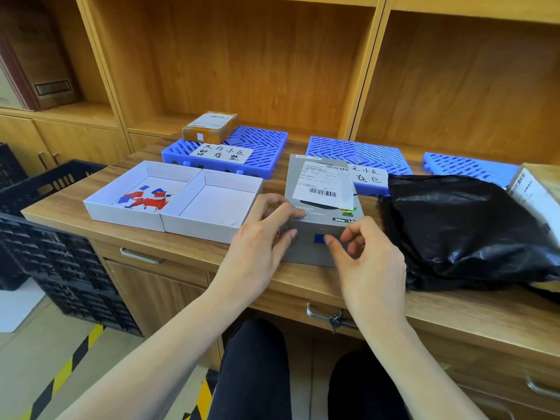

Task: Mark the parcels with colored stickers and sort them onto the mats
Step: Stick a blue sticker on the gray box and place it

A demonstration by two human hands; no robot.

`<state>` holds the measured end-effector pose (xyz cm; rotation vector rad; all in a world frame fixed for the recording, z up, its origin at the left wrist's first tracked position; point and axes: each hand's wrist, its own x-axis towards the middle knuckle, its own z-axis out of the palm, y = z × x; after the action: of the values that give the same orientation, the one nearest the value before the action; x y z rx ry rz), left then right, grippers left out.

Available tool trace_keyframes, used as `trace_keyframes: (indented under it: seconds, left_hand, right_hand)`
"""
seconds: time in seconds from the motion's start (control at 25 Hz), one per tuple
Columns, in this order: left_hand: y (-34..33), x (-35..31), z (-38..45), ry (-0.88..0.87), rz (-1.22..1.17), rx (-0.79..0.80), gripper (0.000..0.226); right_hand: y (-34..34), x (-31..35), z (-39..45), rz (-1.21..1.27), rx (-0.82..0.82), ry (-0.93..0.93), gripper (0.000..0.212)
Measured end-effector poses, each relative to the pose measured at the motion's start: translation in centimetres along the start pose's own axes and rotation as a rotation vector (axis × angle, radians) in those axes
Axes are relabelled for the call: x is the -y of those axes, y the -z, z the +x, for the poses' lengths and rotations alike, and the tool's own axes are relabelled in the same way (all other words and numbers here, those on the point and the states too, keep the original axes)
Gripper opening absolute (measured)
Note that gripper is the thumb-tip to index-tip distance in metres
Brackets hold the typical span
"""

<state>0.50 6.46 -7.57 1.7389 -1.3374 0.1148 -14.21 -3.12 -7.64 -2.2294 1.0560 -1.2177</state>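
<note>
parcel room, probably | wooden shelving (260, 56) | labelled parcels (210, 126) | black crates (60, 237)

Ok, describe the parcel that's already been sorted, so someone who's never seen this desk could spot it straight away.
Start at the wooden desk and find the row of blue slatted mats along its back edge. The leftmost mat has a small brown cardboard parcel on its far left corner. It is the only parcel lying on a mat, with a white shipping label on top.
</note>
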Motion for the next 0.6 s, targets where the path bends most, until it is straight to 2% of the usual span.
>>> trace_keyframes:
  seconds: [0.16, 0.24, 0.36, 0.48, 0.6]
  left_hand:
    - [-0.23, 0.21, -0.04, 0.004, -0.006, -0.008, 0.027]
    - [-0.27, 0.32, -0.14, 0.014, -0.019, -0.019, 0.027]
    - [-0.16, 0.20, -0.14, 0.030, -0.016, -0.017, 0.029]
    - [-0.05, 0.01, -0.06, 0.044, -0.032, -0.019, 0.029]
    - [-0.09, -0.14, -0.03, 0.052, -0.034, -0.020, 0.029]
  right_hand:
    - [0.66, -0.42, 0.20, 0.013, 0.034, -0.014, 0.025]
    - [0.89, -0.13, 0.30, -0.037, 0.043, -0.003, 0.036]
    - [0.60, 0.06, 0.57, -0.239, 0.032, 0.075, 0.050]
    - [0.22, -0.01, 0.63, -0.264, 0.066, 0.080, 0.046]
    - [0.79, -0.08, 0.73, -0.099, 0.102, 0.088, 0.033]
